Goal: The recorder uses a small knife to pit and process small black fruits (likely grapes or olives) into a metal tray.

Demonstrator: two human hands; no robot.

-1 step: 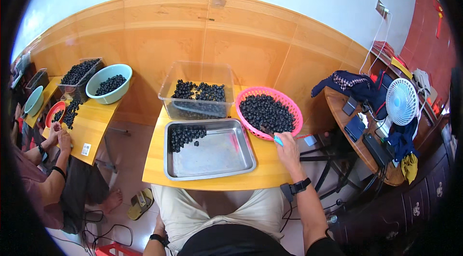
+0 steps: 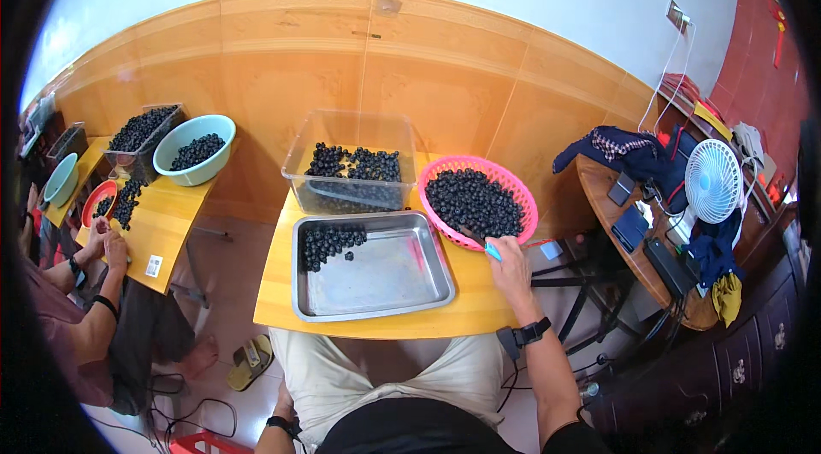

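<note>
Your right hand (image 2: pixel 511 268) sits at the near rim of the pink basket (image 2: pixel 523 197), fingers closed on a small teal-handled tool (image 2: pixel 493 252). Dark round berries (image 2: pixel 473 200) lie just beyond your knuckles. Work from that near edge, lifting few at once. To its left waits the steel tray (image 2: pixel 389 279). Your left hand (image 2: pixel 282 407) hangs below the table, its grip hidden.

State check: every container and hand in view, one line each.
clear plastic tub: open, partly filled with dark berries
steel tray: mostly bare, berries in far left corner
pink basket: nearly full of berries
right hand: at basket rim, holding small blue tool
left hand: down by lap, mostly hidden
white fan: upright; running or not, unclear
</note>
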